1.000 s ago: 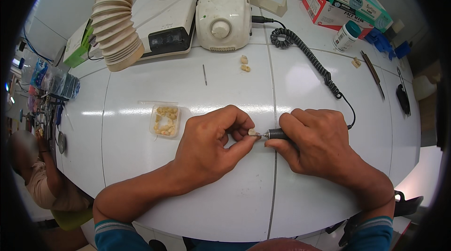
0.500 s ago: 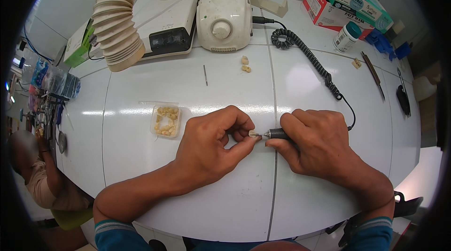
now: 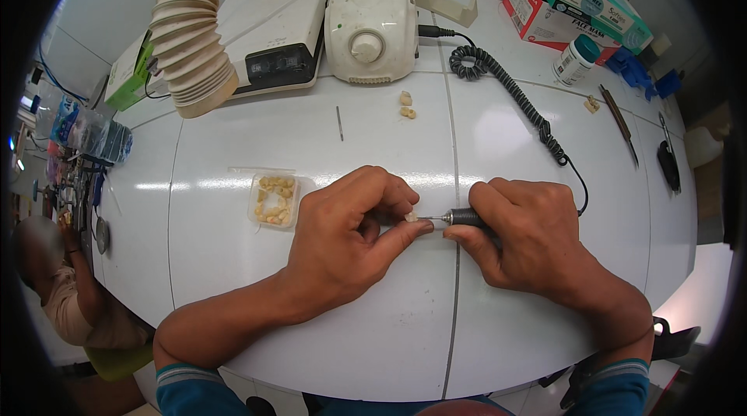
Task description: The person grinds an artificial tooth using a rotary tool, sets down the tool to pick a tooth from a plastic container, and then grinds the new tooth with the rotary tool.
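Between the thumb and fingers of my left hand [image 3: 342, 233] I pinch a small off-white dental crown [image 3: 411, 216], mostly covered by the fingertips. My right hand [image 3: 529, 233] is wrapped round the black grip of a rotary handpiece [image 3: 467, 217]. Its thin metal bur [image 3: 433, 218] points left and reaches the crown beside my left thumb; whether it touches cannot be made out. A coiled black cord [image 3: 520, 97] links the handpiece to a cream control unit [image 3: 371, 31] with a round knob. Left of my left hand is a clear square box [image 3: 254, 202] holding several yellowish tooth-shaped pieces.
A ribbed hose [image 3: 191, 35] hangs over a white machine at the back left. Loose tooth pieces [image 3: 408, 106] and a thin bur [image 3: 339, 123] lie mid-table. Mask boxes [image 3: 576, 7], a green-capped bottle [image 3: 573, 60] and a brown-handled knife [image 3: 616, 116] are at right. Another person sits far left.
My left hand has shifted slightly up and left, and the crown has turned in its fingertips. The handpiece has moved a little right and up, showing more of the bur.
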{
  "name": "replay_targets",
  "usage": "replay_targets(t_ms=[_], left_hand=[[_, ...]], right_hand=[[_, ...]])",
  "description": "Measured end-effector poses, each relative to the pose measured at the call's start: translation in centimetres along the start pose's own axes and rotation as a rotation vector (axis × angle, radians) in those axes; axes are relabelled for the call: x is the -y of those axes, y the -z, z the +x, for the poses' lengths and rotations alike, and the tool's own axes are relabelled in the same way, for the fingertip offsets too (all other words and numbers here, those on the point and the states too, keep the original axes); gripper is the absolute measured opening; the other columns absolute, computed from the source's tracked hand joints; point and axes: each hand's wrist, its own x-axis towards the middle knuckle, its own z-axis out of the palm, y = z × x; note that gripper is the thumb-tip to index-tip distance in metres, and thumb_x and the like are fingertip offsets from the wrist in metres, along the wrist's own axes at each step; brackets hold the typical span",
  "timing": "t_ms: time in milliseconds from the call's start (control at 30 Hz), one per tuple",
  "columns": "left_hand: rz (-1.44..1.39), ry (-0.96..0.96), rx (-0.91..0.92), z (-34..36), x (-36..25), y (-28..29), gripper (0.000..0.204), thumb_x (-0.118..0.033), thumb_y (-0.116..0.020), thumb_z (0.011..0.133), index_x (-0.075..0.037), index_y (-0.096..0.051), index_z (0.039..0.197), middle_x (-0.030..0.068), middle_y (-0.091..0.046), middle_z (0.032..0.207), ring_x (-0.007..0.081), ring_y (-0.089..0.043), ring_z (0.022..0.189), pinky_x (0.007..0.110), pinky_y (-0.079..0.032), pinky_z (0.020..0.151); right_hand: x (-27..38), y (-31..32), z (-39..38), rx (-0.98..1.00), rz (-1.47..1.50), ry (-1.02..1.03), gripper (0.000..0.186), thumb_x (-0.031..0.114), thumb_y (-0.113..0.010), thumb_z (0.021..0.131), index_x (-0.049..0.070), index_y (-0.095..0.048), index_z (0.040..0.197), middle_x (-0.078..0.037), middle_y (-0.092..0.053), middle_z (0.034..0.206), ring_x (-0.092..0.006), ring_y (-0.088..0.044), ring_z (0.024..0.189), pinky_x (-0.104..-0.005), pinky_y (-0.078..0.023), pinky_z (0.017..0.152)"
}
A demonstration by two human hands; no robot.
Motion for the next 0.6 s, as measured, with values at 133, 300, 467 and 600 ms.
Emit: replay_targets(t_ms=[133, 300, 467, 600], left_hand=[[-0.016, 0.083, 0.059, -0.25, -0.19, 0.44, 0.025, -0.005, -0.092, 0.092, -0.003, -0.068, 0.098, 0.0084, -0.079, 0.101, 0.0035, -0.065, 0.08, 0.02, -0.05, 0.062], [-0.037, 0.108, 0.06, -0.01, -0.61, 0.38, 0.024, -0.006, -0.093, 0.092, -0.002, -0.073, 0.105, 0.0074, -0.079, 0.1, 0.0081, -0.072, 0.087, 0.023, -0.058, 0.071], [-0.01, 0.035, 0.064, -0.04, -0.21, 0.48, 0.025, -0.01, -0.095, 0.089, -0.002, -0.077, 0.104, 0.0063, -0.078, 0.098, 0.0085, -0.073, 0.086, 0.024, -0.059, 0.072], [0.018, 0.045, 0.087, -0.05, -0.42, 0.72, 0.03, -0.014, -0.099, 0.086, -0.003, -0.077, 0.103, 0.0044, -0.077, 0.093, 0.0072, -0.071, 0.081, 0.022, -0.057, 0.07]], right_hand=[[0.04, 0.11, 0.03, 0.003, 0.005, 0.007, 0.045, 0.048, -0.078, 0.102, 0.009, -0.066, 0.084, -0.005, -0.063, 0.065, -0.0245, -0.063, 0.051, -0.0399, -0.045, 0.048], [0.16, 0.27, 0.03, 0.033, 0.001, -0.01, 0.044, 0.047, -0.078, 0.102, 0.009, -0.066, 0.084, -0.005, -0.063, 0.065, -0.0244, -0.064, 0.052, -0.0398, -0.046, 0.049], [0.12, 0.25, 0.04, 0.033, 0.003, -0.013, 0.044, 0.048, -0.078, 0.102, 0.008, -0.066, 0.085, -0.005, -0.063, 0.065, -0.0241, -0.063, 0.052, -0.0397, -0.045, 0.049], [0.08, 0.13, -0.02, 0.024, 0.009, -0.012, 0.045, 0.048, -0.078, 0.102, 0.008, -0.066, 0.084, -0.005, -0.063, 0.065, -0.024, -0.063, 0.052, -0.0395, -0.044, 0.048]])
